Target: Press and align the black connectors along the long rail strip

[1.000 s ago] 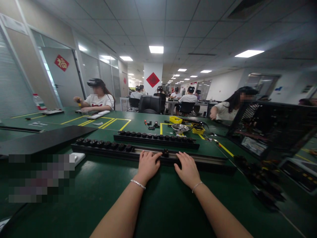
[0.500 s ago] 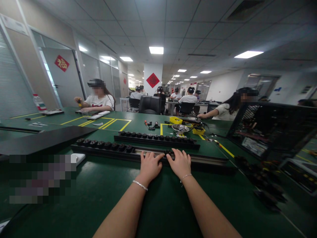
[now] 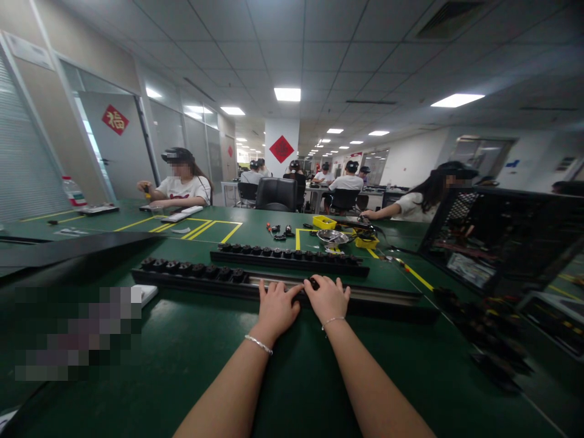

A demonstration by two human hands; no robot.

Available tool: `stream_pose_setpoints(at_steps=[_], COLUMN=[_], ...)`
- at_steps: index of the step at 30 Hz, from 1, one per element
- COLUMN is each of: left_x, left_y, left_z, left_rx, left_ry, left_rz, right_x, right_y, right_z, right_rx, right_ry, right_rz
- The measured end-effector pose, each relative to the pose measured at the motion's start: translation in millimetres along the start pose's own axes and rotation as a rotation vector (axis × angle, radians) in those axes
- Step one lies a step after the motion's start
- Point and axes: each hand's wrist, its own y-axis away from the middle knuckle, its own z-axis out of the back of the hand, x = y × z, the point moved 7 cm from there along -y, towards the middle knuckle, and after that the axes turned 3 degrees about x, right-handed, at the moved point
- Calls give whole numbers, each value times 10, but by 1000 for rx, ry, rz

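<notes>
A long black power strip housing [image 3: 191, 283] lies across the green table before me, with several round black socket modules [image 3: 198, 270] seated in its left part and a bare metallic channel to the right. My left hand [image 3: 279, 310] rests at its front edge, fingers spread over the channel and index finger stretched to the right. Beside it, my right hand [image 3: 328, 299] grips a small black socket module [image 3: 314, 283] between thumb and fingers at the channel. Its underside is hidden. Behind lies a second black strip [image 3: 292, 263] filled with similar modules.
Loose black parts [image 3: 483, 340] lie at the right, near an open computer case [image 3: 479, 243]. Further back are a metal bowl [image 3: 332, 238] and a yellow bin [image 3: 323, 223]. A dark panel [image 3: 82, 255] lies at left. Co-workers sit across the table.
My right hand has shifted slightly left and its fingers have curled in closer around the black module. The left hand stays nearly in place.
</notes>
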Motion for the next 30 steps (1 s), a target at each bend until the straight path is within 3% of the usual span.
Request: stream_pose_setpoints(at_steps=[30], left_x=[25], left_y=[14], left_z=[-13], left_rx=[-18], left_ry=[65], left_rz=[-12], right_x=[-140], right_y=[-14], right_z=[70], right_rx=[-81], right_ry=[-12], right_rz=[94])
